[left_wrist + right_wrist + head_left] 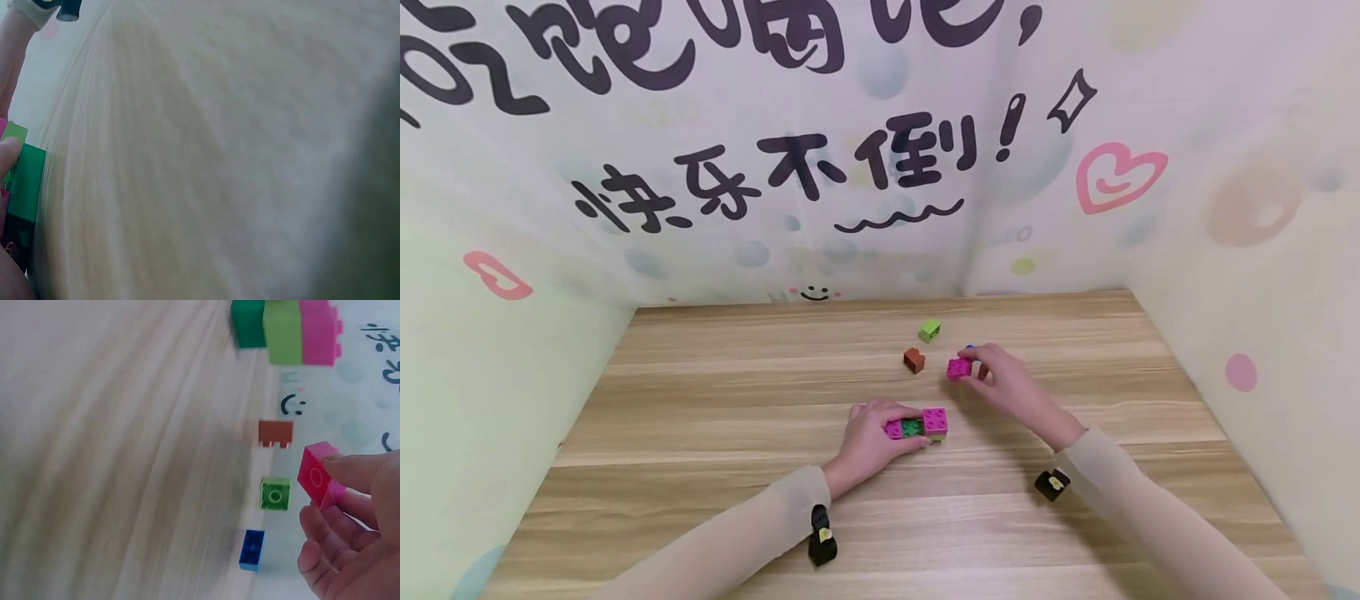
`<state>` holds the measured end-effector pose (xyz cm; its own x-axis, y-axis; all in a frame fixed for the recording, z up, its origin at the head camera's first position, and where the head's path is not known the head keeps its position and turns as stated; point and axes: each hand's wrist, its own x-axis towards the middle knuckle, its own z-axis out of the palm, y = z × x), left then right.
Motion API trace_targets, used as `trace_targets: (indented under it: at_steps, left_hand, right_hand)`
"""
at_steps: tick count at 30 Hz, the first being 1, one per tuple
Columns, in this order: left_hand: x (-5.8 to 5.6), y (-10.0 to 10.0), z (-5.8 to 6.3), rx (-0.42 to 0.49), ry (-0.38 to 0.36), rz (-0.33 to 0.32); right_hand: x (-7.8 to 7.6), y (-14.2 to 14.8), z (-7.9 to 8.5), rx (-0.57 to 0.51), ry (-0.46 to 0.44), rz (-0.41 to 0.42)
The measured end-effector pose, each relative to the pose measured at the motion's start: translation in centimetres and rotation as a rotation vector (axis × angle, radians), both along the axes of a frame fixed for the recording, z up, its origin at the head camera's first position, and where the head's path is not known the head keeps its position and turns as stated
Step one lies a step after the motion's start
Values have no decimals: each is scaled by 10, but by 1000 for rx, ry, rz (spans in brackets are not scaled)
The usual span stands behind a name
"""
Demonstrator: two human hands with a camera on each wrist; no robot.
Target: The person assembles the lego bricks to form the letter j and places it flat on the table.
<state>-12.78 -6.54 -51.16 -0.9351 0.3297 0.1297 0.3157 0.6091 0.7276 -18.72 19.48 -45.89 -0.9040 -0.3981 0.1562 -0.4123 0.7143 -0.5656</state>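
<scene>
My left hand [872, 437] grips a small build of toy building bricks on the table, thumb and fingers along its two long sides. A dark green brick [912, 427] shows in its middle. At its right end a pink brick [935, 419] stands higher, stacked on a light green brick [282, 331]. Between thumb and fingertips, my right hand [1011, 387] pinches another pink brick [319, 475], held up off the table. In the right wrist view its hollow underside is turned toward the camera. Part of the build is hidden under the left hand.
Loose bricks lie farther back: a lime green brick [929, 330], a reddish-brown brick [913, 360] and a blue brick [252, 550], which is partly behind the right hand in the head view. Printed walls enclose the wooden table [715, 400] at the back and sides.
</scene>
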Motion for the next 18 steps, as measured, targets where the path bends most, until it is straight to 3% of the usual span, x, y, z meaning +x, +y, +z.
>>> trace_targets:
  at_steps: [18]
  left_hand:
    - [-1,0,-2,9,5,-6]
  right_hand:
    - [37,-4,15,-102,6,69]
